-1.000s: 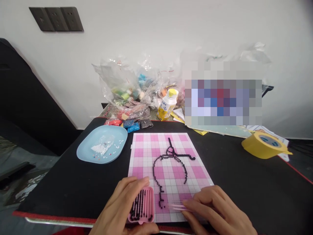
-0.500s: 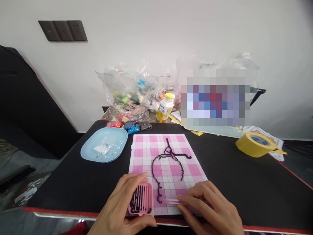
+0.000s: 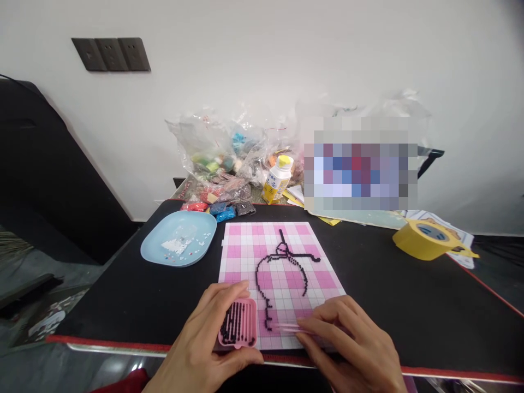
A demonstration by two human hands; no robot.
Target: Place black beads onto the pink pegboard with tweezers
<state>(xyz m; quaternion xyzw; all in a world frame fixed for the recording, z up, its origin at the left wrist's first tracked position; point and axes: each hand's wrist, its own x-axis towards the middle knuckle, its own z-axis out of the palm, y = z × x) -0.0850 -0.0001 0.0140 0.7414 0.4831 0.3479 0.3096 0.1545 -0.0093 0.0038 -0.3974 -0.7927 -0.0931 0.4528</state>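
My left hand [image 3: 208, 338] grips a small pink ridged bead tray [image 3: 248, 322] by its sides. Black beads [image 3: 230, 322] lie in rows in the tray's grooves, mostly on its left side. Pinched in my right hand [image 3: 347, 338] are pale pink tweezers [image 3: 286, 327], their tips at the lower end of a black bead outline [image 3: 257, 278]. Whether a bead sits between the tips is too small to tell. The outline stands on a pink-and-white checked pegboard [image 3: 237, 240], with a curved body and two straight arms at its top.
A light blue plate [image 3: 155, 245] with white beads stands at the left. Behind the board are bead bags [image 3: 213, 191], a yellow-capped bottle [image 3: 277, 180] and a blurred-out patch. A yellow tape roll [image 3: 426, 240] lies on papers at the right.
The view has shifted slightly. My right hand and the tweezers stay at the lower end of the black outline, and my left hand keeps hold of the tray.
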